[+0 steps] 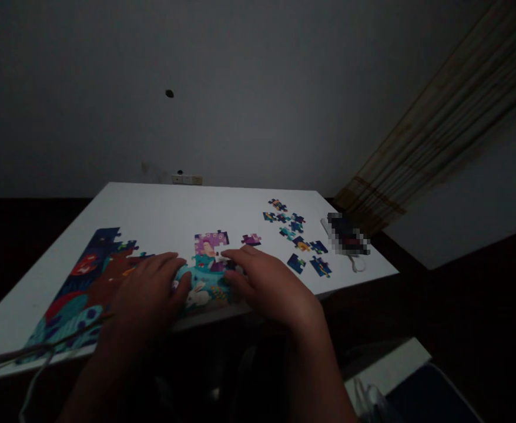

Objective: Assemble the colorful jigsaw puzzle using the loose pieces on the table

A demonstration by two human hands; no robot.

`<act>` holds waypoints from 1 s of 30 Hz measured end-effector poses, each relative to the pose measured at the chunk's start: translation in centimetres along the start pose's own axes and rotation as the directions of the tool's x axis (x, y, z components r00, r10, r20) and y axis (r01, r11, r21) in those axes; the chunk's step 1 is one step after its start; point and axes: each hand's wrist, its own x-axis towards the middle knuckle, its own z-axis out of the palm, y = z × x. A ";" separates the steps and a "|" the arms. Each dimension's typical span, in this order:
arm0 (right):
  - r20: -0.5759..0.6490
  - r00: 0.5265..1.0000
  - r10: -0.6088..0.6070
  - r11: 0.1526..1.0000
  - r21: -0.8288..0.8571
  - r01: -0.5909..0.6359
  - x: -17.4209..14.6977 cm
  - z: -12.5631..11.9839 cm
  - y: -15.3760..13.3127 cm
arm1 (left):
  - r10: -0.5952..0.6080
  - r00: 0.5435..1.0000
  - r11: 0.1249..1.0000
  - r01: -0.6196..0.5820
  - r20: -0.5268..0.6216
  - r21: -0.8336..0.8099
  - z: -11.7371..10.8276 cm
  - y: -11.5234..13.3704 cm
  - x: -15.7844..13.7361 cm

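Observation:
A partly joined jigsaw section [208,277], purple at the top and teal with a white rabbit below, lies near the table's front edge. My left hand [150,288] rests at its left side with the thumb against it and the fingers stretched out. At the right side, my right hand [262,279] reaches over the section's edge, index finger and thumb apart, a dark patch of puzzle showing between them. Beneath and beside my left hand spreads a larger joined section [88,276] with a dark blue night scene and a brown shape; my hand hides part of it.
A loose purple puzzle piece [251,239] lies beyond my right hand. Several blue and multicoloured pieces [296,262] are scattered to the right. A blurred dark object [348,235] with a strap is near the right edge. A cable [59,342] crosses the front left of the white table [161,205].

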 end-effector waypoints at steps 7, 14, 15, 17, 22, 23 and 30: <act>-0.240 0.951 0.193 0.980 0.001 -0.199 -5.1 -3.1 9.2 | -0.084 0.995 0.996 0.084 0.049 0.017 -0.2 -0.9 0.1; -0.305 0.879 0.366 0.917 -0.041 -0.396 -8.0 -3.6 15.1 | -0.088 0.995 0.995 0.086 0.046 0.042 -0.6 -1.0 -0.1; -0.288 0.887 0.361 0.919 -0.049 -0.390 -7.7 -3.3 15.1 | -0.078 0.996 0.996 0.076 0.042 0.044 -0.6 -1.1 -0.1; -0.263 0.896 0.358 0.921 -0.056 -0.385 -6.9 -2.7 14.9 | -0.066 0.997 0.997 0.065 0.026 0.044 -0.5 -1.4 0.0; -0.240 0.890 0.388 0.916 -0.007 -0.402 -5.1 -1.9 13.5 | -0.080 0.997 0.996 0.079 0.016 0.035 -0.7 -0.6 -0.1; -0.236 0.891 0.388 0.917 0.008 -0.398 -4.9 -1.9 13.2 | -0.087 0.996 0.996 0.086 0.016 0.034 -0.8 -0.3 -0.1; -0.165 0.958 0.234 0.972 0.043 -0.230 -4.2 -1.5 11.6 | -0.097 0.995 0.995 0.097 0.002 0.014 -0.9 0.2 -0.4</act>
